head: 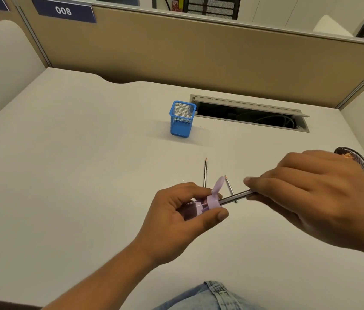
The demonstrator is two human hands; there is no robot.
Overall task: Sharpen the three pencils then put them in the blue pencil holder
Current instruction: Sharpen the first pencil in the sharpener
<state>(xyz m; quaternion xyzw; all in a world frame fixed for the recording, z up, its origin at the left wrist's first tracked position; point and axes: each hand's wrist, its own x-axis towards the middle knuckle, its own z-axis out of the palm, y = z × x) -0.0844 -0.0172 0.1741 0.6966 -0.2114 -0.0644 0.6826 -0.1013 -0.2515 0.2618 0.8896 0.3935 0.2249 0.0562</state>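
A thin grey pencil (235, 197) is held level just above the white table (76, 175), one end pushed into the mouth of a small lilac plastic sharpener (201, 205) with a clear shavings chamber and a flip lid standing open. The left hand (181, 211) has its grip closed round the sharpener, thumb underneath at the front and fingers curled over the back. The right hand (315, 193) has its grip pinched shut on the pencil's other end, fingertips on top and thumb hidden beneath.

Two more grey pencils lie flat on the table just beyond the hands, both showing sharpened tips pointing away from the person: the left lying pencil (205, 172) runs almost straight away and its near end disappears behind the left hand; the right lying pencil (229, 185) lies slanted, passing under the held one.

Well beyond them, near the middle of the table, stands the blue square mesh pencil holder (182, 119), upright, with nothing seen inside. Just to its right is an open cable hatch (252, 113) set into the table. A dark round mesh dish (353, 158) holding pale shavings sits at the right edge, partly behind the right hand.
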